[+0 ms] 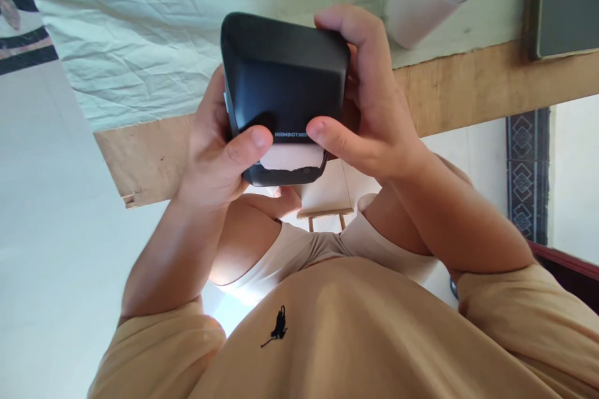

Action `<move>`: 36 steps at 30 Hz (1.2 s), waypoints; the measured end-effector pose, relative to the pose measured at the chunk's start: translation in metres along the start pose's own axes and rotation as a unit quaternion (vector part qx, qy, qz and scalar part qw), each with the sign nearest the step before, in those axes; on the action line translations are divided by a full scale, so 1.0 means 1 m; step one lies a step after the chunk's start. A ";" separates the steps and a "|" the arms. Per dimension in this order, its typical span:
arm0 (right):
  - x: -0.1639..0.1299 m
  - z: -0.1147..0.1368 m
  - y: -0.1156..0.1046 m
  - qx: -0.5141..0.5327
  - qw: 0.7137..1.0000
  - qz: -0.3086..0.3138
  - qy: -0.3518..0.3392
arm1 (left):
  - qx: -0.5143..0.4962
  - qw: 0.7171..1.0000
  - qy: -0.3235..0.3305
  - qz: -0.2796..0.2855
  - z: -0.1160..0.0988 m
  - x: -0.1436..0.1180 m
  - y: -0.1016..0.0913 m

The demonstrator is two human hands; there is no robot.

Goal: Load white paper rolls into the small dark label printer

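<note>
While both hands are closing around its sides, the black device [285, 90] is hanging in front of the person's body, in line with the near edge of the table; the left hand [213, 159] is clamping the left side, its thumb lying across the lower left of the casing and its other fingers largely hiding behind it; the right hand [377, 106] is clamping the right side, its thumb tip pressing just beside the NIIMBOT lettering and its index finger curling over the upper right corner; both hands are thus gripping the same thing, one from each side. Below the lettering, a white strip [292, 156] is showing in the opening, its lower edge looking uneven; a dark rim is running beneath it.

Behind the device, a wrinkled pale green cloth [140, 31] is covering the table, leaving a wooden edge [472, 84] showing along the near side; beyond the right hand, a white tapered object [421, 6] is resting on the cloth, its round dark end pointing up and to the right; farther right, a dark flat panel [571, 3] is running out of view. Below, a small wooden stool [325, 214] is standing between the person's legs; a patterned dark band [528, 174] is stretching along a pale surface at right; the person is wearing a tan shirt [346, 330] and pale shorts [276, 255].
</note>
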State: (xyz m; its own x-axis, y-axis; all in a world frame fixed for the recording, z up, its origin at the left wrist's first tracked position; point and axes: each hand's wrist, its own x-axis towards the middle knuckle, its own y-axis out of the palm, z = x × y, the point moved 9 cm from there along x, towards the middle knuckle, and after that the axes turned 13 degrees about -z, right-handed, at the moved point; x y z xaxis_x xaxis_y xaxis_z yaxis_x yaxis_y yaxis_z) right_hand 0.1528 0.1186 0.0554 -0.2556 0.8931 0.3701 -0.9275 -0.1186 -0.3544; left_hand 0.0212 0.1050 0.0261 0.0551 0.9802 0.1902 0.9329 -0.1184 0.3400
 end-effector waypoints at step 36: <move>0.001 0.016 -0.001 0.025 0.994 0.012 -0.106 | -0.028 0.972 -0.137 -0.187 -0.002 0.005 -0.001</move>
State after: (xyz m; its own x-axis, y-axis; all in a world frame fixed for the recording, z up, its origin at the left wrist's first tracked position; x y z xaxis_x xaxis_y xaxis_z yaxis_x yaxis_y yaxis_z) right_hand 0.1496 0.1132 0.0697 -0.3247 0.7791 0.5362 -0.9314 -0.1649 -0.3245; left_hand 0.0197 0.1093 0.0289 -0.1842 0.9609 -0.2067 0.8860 0.2534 0.3883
